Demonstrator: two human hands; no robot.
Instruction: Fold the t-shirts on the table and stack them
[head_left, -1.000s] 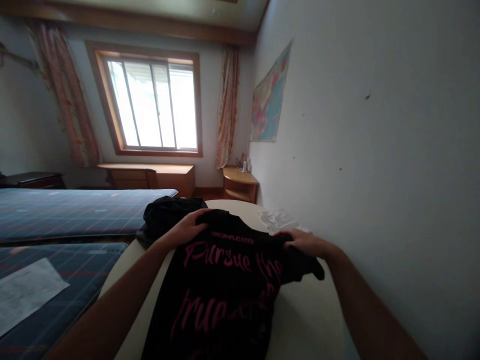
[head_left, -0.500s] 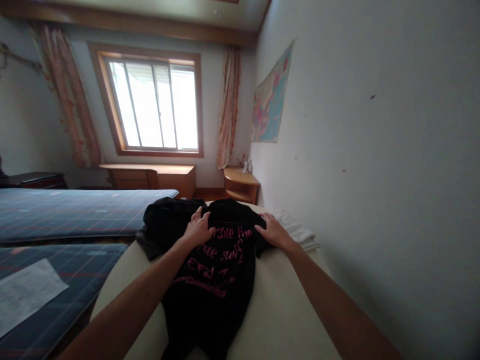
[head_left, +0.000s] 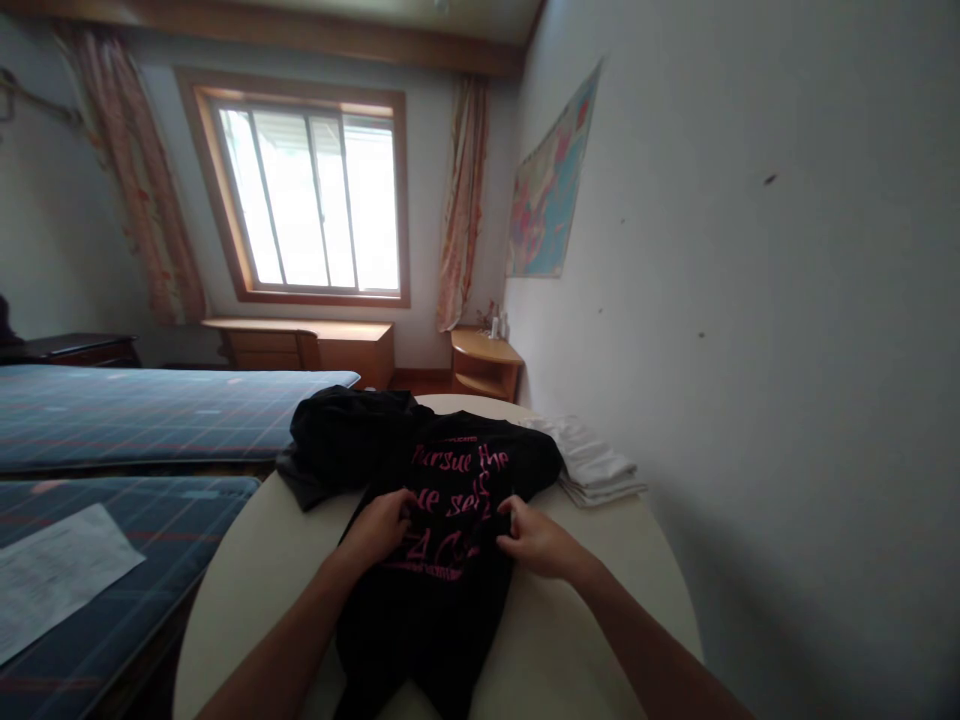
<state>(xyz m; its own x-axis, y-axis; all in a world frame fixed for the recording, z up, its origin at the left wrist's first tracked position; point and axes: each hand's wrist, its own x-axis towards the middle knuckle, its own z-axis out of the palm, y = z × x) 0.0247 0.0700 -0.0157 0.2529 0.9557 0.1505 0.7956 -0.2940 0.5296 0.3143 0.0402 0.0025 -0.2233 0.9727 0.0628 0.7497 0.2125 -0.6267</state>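
A black T-shirt point(head_left: 450, 620) with pink lettering on its front lies spread on a round cream table point(head_left: 600, 620). My left hand point(head_left: 379, 525) is on the left part of the print, its fingers curled and pinching the cloth. At the shirt's right edge, my right hand point(head_left: 540, 540) pinches the fabric between thumb and fingers. Beyond my left hand a heap of black clothing point(head_left: 349, 425) sits at the table's far left. White folded cloth point(head_left: 596, 465) lies beside the shirt's right sleeve.
Mattresses with a blue plaid cover point(head_left: 150, 415) stand to the left, and a sheet of paper point(head_left: 64, 575) rests on the nearer one. A white wall point(head_left: 810, 400) runs close along the right. A small corner shelf point(head_left: 487, 348) and a low wooden desk point(head_left: 349, 345) are at the back.
Both hands have come back towards me from the shirt's upper part, and their fingers have closed on the cloth. The shirt's top lies flatter, and more lettering shows.
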